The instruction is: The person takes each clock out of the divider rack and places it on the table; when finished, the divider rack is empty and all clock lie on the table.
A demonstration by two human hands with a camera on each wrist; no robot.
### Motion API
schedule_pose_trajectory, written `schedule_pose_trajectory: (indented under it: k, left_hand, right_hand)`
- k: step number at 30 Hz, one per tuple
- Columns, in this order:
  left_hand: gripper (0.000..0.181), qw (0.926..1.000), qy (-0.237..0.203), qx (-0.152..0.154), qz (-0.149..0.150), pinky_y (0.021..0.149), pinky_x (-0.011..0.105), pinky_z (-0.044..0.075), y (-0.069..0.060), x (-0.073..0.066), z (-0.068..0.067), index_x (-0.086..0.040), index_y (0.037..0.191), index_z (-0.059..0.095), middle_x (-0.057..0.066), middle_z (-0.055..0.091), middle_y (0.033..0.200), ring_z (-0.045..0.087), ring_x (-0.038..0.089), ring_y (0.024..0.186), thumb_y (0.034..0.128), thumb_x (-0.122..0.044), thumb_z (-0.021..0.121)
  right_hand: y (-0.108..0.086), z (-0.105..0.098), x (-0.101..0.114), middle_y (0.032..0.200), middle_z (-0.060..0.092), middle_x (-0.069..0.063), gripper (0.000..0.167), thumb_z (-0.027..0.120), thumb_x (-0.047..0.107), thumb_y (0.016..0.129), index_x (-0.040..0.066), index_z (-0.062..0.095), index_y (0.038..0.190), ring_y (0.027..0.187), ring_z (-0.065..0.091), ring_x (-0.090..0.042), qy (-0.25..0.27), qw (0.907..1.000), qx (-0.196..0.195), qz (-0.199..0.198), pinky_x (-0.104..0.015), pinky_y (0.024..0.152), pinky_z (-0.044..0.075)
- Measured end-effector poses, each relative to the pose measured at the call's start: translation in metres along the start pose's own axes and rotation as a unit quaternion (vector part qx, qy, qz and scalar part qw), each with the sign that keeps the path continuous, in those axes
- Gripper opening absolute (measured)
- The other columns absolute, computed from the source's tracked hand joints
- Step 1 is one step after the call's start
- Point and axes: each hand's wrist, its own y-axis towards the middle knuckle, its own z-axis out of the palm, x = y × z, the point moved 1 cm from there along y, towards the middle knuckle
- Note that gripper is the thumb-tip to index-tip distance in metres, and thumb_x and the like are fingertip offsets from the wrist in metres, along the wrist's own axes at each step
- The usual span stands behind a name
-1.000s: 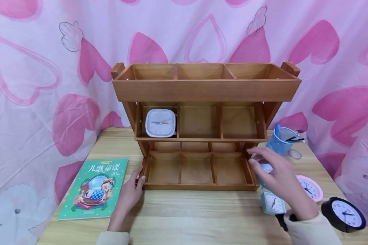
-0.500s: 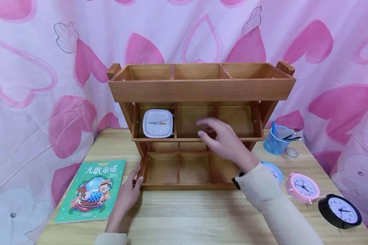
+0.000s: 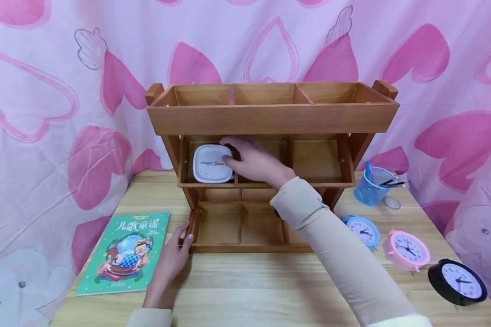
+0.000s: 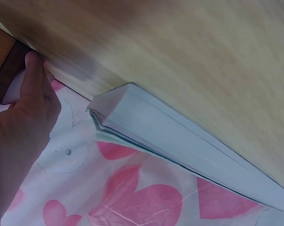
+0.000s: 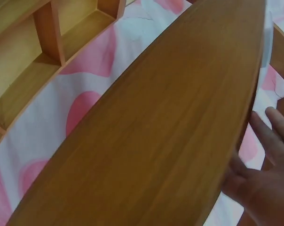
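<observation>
A white square alarm clock [image 3: 212, 163] stands in the left compartment of the middle tier of a brown wooden shelf [image 3: 272, 119]. My right hand [image 3: 255, 161] is at the clock's right side, thumb over the edge of its face and forefinger near its top corner. In the right wrist view, the fingers [image 5: 276, 141] look spread and the shelf's top board covers most of the clock; whether they touch it is hard to tell. My left hand [image 3: 172, 256] touches the left end of the bottom tier, its thumb at the front corner, as the left wrist view also shows.
A green book [image 3: 124, 254] lies left of my left hand. To the right are blue [image 3: 362, 230], pink [image 3: 407, 250] and black [image 3: 458, 282] round clocks. A blue pen cup [image 3: 370, 188] and a tape roll [image 3: 392, 203] stand behind them. My right sleeve hides part of the shelf.
My right hand has moved from the shelf's right side leftward across the middle tier to the white clock. The sleeve now covers the small green clock. My left hand stays put.
</observation>
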Motion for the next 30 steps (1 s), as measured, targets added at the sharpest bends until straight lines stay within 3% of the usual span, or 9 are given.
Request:
schedule_pose_trajectory:
  k: [6, 10, 13, 17, 23, 27, 30]
  left_hand:
    - [0.051, 0.9999, -0.009, 0.004, -0.011, 0.084, 0.046, 0.052, -0.002, 0.0, 0.002, -0.021, 0.155, 0.034, 0.02, 0.059, 0.132, 0.059, 0.03, 0.107, 0.1061, -0.034, 0.045]
    - [0.051, 0.9999, -0.012, -0.001, -0.006, 0.084, 0.046, 0.052, -0.003, 0.0, 0.002, -0.021, 0.155, 0.034, 0.019, 0.062, 0.126, 0.06, 0.03, 0.106, 0.1062, -0.034, 0.045]
    - [0.051, 0.9999, -0.013, -0.007, 0.001, 0.086, 0.048, 0.051, -0.003, 0.0, 0.001, -0.021, 0.155, 0.035, 0.02, 0.063, 0.124, 0.061, 0.03, 0.107, 0.1062, -0.033, 0.045]
    - [0.051, 0.9999, -0.015, -0.006, -0.002, 0.086, 0.047, 0.051, -0.001, 0.001, 0.001, -0.023, 0.155, 0.034, 0.018, 0.062, 0.126, 0.06, 0.029, 0.106, 0.106, -0.034, 0.045]
    - [0.052, 0.9998, -0.018, -0.001, -0.009, 0.087, 0.046, 0.052, -0.001, 0.001, 0.002, -0.023, 0.155, 0.034, 0.018, 0.061, 0.13, 0.059, 0.029, 0.107, 0.1059, -0.034, 0.046]
    - [0.052, 0.9998, -0.019, 0.0, -0.011, 0.087, 0.047, 0.052, -0.001, 0.001, 0.002, -0.023, 0.155, 0.033, 0.019, 0.057, 0.135, 0.059, 0.03, 0.11, 0.1061, -0.034, 0.045]
    - [0.052, 0.9997, -0.02, -0.002, -0.011, 0.086, 0.046, 0.053, -0.001, 0.0, 0.0, -0.024, 0.155, 0.033, 0.019, 0.057, 0.136, 0.058, 0.03, 0.109, 0.1063, -0.034, 0.045]
  right_hand:
    - [0.013, 0.012, 0.002, 0.151, 0.045, -0.005, 0.057, 0.055, 0.04, 0.1, 0.013, 0.043, 0.148, 0.14, 0.037, -0.022, -0.061, 0.9931, 0.068, 0.073, -0.043, 0.119, 0.019]
    - [0.014, 0.014, 0.002, 0.154, 0.04, -0.004, 0.057, 0.053, 0.04, 0.1, 0.012, 0.042, 0.149, 0.142, 0.032, -0.022, -0.067, 0.9911, 0.082, 0.081, -0.045, 0.119, 0.016]
    - [0.015, 0.013, 0.003, 0.148, 0.046, -0.003, 0.054, 0.055, 0.039, 0.1, 0.012, 0.045, 0.146, 0.136, 0.038, -0.019, -0.06, 0.9923, 0.077, 0.076, -0.045, 0.117, 0.019]
    - [0.016, 0.011, 0.005, 0.128, 0.057, -0.001, 0.044, 0.056, 0.038, 0.1, 0.016, 0.048, 0.137, 0.117, 0.047, -0.022, -0.042, 0.9938, 0.065, 0.08, -0.044, 0.108, 0.029]
    - [0.018, 0.009, 0.01, 0.099, 0.057, 0.0, 0.025, 0.054, 0.034, 0.102, 0.018, 0.055, 0.122, 0.093, 0.05, -0.025, -0.03, 0.9948, 0.037, 0.09, -0.04, 0.084, 0.042]
    - [0.019, 0.01, 0.012, 0.093, 0.054, 0.001, 0.02, 0.055, 0.036, 0.101, 0.02, 0.059, 0.112, 0.09, 0.049, -0.025, -0.033, 0.9944, 0.003, 0.101, -0.041, 0.079, 0.04]
    - [0.019, 0.01, 0.013, 0.092, 0.054, 0.001, 0.019, 0.058, 0.037, 0.1, 0.02, 0.06, 0.108, 0.095, 0.047, -0.026, -0.022, 0.9935, -0.02, 0.11, -0.044, 0.084, 0.036]
